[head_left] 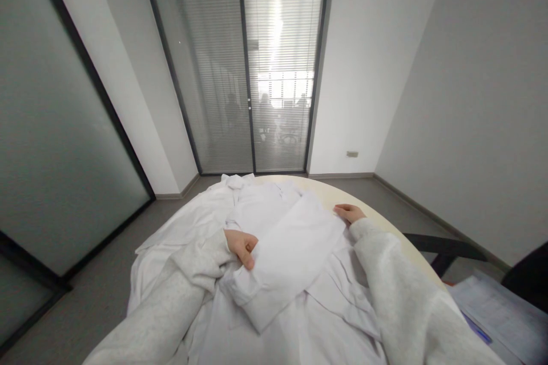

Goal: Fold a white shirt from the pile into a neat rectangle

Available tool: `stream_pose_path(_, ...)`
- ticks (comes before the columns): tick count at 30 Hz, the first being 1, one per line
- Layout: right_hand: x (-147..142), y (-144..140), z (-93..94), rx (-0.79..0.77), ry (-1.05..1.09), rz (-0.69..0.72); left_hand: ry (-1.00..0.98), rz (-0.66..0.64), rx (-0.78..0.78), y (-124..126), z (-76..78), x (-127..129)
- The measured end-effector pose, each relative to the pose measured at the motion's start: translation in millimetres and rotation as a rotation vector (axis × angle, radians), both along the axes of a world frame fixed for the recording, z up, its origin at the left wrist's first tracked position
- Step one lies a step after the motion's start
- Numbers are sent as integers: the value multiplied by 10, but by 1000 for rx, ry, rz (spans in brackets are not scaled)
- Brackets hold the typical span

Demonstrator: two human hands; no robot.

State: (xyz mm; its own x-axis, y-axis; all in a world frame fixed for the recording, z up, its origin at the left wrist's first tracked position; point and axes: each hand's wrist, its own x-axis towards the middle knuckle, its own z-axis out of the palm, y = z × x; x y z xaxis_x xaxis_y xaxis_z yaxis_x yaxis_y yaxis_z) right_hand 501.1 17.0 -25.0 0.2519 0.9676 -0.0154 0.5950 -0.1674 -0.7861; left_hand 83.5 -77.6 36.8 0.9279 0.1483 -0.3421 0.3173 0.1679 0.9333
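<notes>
Grey sleeves [171,302]; left hand [242,246] grips folded white shirt [291,251], right hand [349,213] flat.

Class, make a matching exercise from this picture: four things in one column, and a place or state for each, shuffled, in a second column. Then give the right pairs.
Things:
1. left hand
2. right hand
3. white cotton shirt
4. stack of printed papers

Places or states:
A. lying at the table's right edge
B. spread across the round cream table
C. gripping a folded sleeve of the garment
D. pressing flat on the far edge of the folded cloth

Pairs: 1-C, 2-D, 3-B, 4-A
</notes>
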Motion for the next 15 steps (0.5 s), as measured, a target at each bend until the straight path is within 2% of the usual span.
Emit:
stream_pose_path(2, -38, 45, 26, -59, -56, 17, 41, -105, 17, 11, 7, 6)
stream_pose_path(5, -96, 163, 103, -112, -129, 69, 67, -159, 17, 39, -3, -7)
stream_pose_path(10, -232, 349, 224, -169, -259, 180, 28, -178, -1, 93, -49, -34)
stream_pose_path(15, -345, 380, 184, -163, -346, 202, -2, -134, 3, 97, -56, -48)
